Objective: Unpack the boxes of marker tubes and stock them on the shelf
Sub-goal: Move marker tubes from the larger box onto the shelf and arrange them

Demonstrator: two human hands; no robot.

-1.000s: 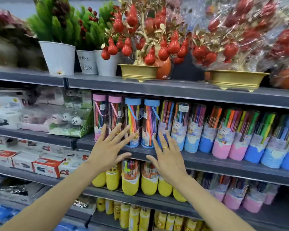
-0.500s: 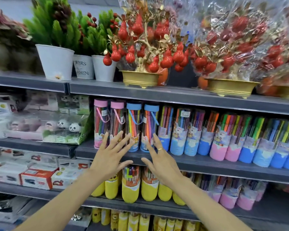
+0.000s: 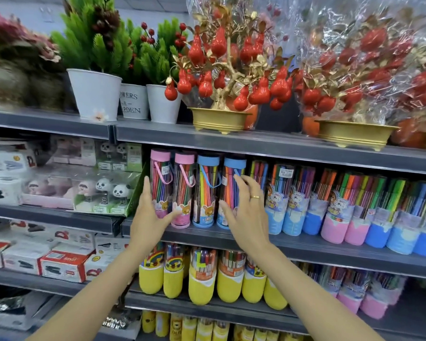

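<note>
Several tall clear marker tubes stand upright in a row on the middle shelf [image 3: 305, 244]: two with pink caps [image 3: 160, 183] [image 3: 184, 185] and two with blue caps [image 3: 207, 188] [image 3: 233, 183]. My left hand [image 3: 150, 217] lies flat against the left side of the leftmost pink-capped tube, fingers straight, thumb reaching under the second one. My right hand [image 3: 247, 212], with a gold ring, rests against the right side of the rightmost blue-capped tube, fingers straight. Both hands bracket the row from outside.
Shorter marker tubs with blue and pink bases [image 3: 354, 212] fill the shelf to the right. Yellow-based tubs [image 3: 202, 279] stand one shelf below. Potted fake plants [image 3: 96, 94] and gold-potted red-fruit trees [image 3: 221, 119] sit above. Panda toys [image 3: 108, 190] and stapler boxes [image 3: 62, 264] are at left.
Both hands have moved up and apart, from spread in front of the tubes to flat against the row's two outer sides. The camera has moved closer.
</note>
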